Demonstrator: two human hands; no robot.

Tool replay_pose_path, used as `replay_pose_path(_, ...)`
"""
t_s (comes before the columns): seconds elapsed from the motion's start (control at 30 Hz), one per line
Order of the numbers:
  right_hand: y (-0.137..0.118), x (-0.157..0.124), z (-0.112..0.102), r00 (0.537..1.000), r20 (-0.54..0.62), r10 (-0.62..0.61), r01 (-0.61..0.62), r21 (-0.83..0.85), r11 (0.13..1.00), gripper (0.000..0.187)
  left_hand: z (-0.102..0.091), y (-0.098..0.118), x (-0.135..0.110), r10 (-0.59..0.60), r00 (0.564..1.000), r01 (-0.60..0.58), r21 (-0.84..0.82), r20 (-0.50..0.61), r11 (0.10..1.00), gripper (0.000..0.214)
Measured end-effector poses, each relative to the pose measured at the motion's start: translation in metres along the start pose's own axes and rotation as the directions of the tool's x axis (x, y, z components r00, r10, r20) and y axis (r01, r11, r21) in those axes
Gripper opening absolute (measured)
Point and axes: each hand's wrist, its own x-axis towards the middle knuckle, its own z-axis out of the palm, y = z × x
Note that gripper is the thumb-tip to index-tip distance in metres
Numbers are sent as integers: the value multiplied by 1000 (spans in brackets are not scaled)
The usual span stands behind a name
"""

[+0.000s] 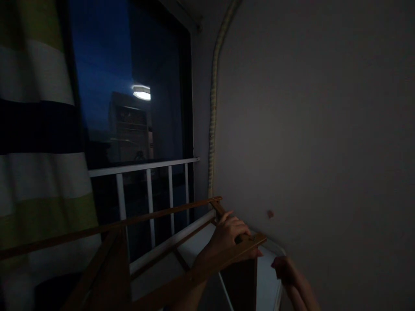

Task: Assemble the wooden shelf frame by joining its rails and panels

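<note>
In the dim head view, my left hand (231, 231) reaches up between the rails of a brown wooden frame (227, 255). Its fingers wrap over the short end crosspiece (218, 208) that joins two long rails. Lower right of it, apart from the frame, is my right hand (293, 278). Its fingers look curled together, and the dark hides whatever may be between them. A brown panel (241, 280) stands under the frame's near end.
A white railing (145, 166) crosses the dark window (100, 82). Striped curtains (42, 177) hang at left. A wrapped pipe (213, 112) runs down the corner beside the plain wall (308, 121). White surfaces (267, 276) lie below the frame.
</note>
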Motion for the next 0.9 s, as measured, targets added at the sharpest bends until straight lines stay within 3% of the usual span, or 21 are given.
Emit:
replay_pose_path(0.1,-27,32,-38,982,190,19,-6,-67,998,25,-2,2,1,11,1000,-12,11,28,1000,41)
replay_pose_path(0.2,-62,75,-56,927,369,68,-42,-80,996,24,-1,3,0,2,1000,-3,49,21,999,47)
replay_pose_path(0.37,-93,127,-46,792,611,19,-38,19,999,16,4,1,-2,-31,999,29,95,24,995,51)
replay_pose_path(0.5,-93,146,-33,740,671,-39,-85,151,985,12,5,2,-4,-17,1000,18,72,-11,997,50)
replay_pose_path(0.63,-96,154,-28,762,648,9,-169,186,968,18,5,5,-6,-41,999,42,43,-35,998,48)
replay_pose_path(0.77,-97,154,-27,831,554,56,-122,82,989,19,6,7,-5,-62,995,65,42,-75,997,49)
replay_pose_path(0.9,-93,149,-24,836,549,20,-69,69,995,10,7,8,-4,-60,994,64,40,-96,997,51)
